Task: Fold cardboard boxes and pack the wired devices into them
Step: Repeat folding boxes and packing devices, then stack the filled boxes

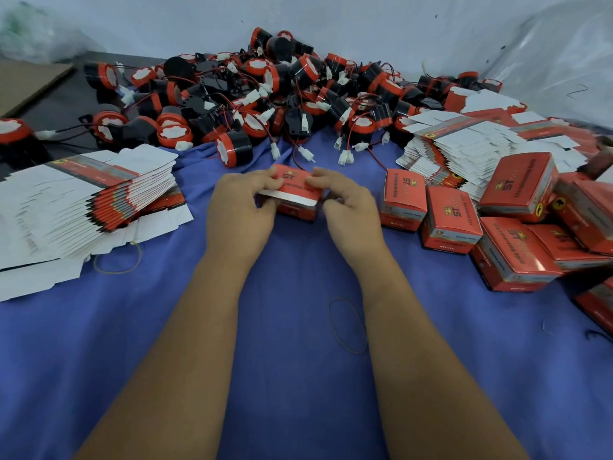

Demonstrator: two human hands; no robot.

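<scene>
A pale, scuffed wall (398,24) runs along the far side. A blue cloth (292,376) covers the near surface; clear plastic sheeting (557,61) hangs far right.

Single head-worn view, wide-angle, facing forward and down; close above both hands' grip, wall beyond.

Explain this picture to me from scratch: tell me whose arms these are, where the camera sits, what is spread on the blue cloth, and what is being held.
There is no machine here. A person wears one camera on the head, looking forward and down, so the arms are their own. The left hand and right hand each keep a grip on one red box, its flap still open. On the blue cloth lie a heap of wired devices, stacks of flat unfolded boxes on both sides, and finished boxes to the right.
</scene>
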